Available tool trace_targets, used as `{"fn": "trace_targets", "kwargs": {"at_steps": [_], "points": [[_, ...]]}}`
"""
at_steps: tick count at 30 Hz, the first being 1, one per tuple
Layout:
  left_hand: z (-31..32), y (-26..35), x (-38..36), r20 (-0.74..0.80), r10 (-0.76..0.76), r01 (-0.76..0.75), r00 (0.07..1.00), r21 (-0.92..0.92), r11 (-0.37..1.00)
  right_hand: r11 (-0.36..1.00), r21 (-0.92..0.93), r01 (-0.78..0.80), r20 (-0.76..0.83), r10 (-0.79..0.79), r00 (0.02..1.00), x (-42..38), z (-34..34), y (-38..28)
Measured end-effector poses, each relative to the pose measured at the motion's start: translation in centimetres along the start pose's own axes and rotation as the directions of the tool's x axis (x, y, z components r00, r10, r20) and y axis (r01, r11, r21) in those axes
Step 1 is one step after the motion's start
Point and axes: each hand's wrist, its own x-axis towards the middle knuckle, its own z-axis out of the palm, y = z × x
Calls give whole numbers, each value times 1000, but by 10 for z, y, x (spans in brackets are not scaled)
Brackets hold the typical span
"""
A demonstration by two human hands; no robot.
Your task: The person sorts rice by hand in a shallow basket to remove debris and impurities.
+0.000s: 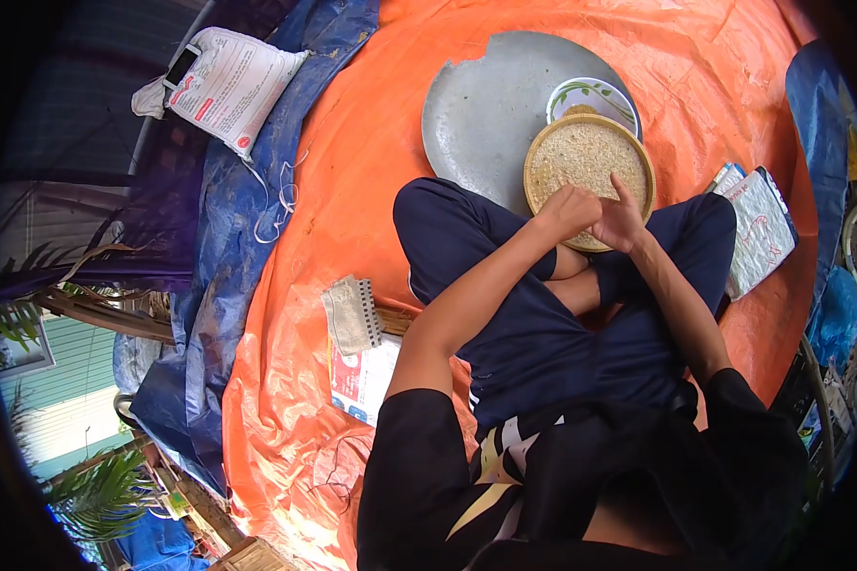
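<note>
A round basket with a tan rim [651, 181] sits in front of my crossed legs, filled with pale, coarse grain [586, 157]. Over its near side my two hands meet. My left hand [568, 211] is closed, its fingers curled against the other palm; anything pinched in them is hidden. My right hand [623, 221] lies palm up, thumb stretched out and apart, its other fingers partly covered by the left hand. Just beyond the basket, partly behind it, a white bowl with a green leaf pattern [607, 93] rests on a large grey metal tray [476, 124] with a broken edge.
An orange tarp [286, 352] covers the ground, with a blue tarp [205, 238] along the left. A printed white sack [238, 86] carries a dark phone-like object [182, 67]. A spiral notebook [352, 316] lies left of my legs; a silvery printed packet [764, 233] lies right.
</note>
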Motion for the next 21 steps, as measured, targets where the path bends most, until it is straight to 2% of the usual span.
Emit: {"fn": "trace_targets", "kwargs": {"at_steps": [5, 8, 11, 14, 15, 16, 17, 18, 19, 21], "points": [[-8, 8, -1, -36, -22, 21, 999, -6, 1000, 1000, 8, -10, 9, 10, 1000, 0, -9, -2], [-2, 12, -2, -66, -31, 35, 997, 63, 997, 1000, 18, -17, 15, 16, 1000, -1, -8, -3], [-2, 12, -2, -72, -29, 31, 997, 28, 999, 1000, 19, -14, 2, 14, 1000, -1, -9, -2], [0, 2, -3, -81, -88, 78, 993, -125, 989, 1000, 30, 6, -16, -5, 1000, 0, -9, 0], [4, -6, -3, -19, -156, 142, 988, -322, 936, 999, 54, -9, 42, 7, 999, 1, -13, 0], [-15, -8, -5, 26, -193, 185, 981, -423, 887, 998, 64, -6, 143, -3, 990, 3, -22, 0], [-19, -14, -6, 33, -192, 182, 981, -506, 843, 997, 72, 12, 71, -17, 997, 2, -11, 0], [-25, -19, -6, 58, -193, 194, 980, -520, 832, 994, 104, -30, 225, 6, 974, 6, -25, -1], [-15, -23, -4, 47, -231, 218, 972, -556, 802, 984, 167, -54, 215, 17, 976, 7, -28, 0], [-24, -24, -4, 48, -289, 252, 956, -638, 728, 984, 174, -32, 134, 8, 991, 6, -20, -2]]}}
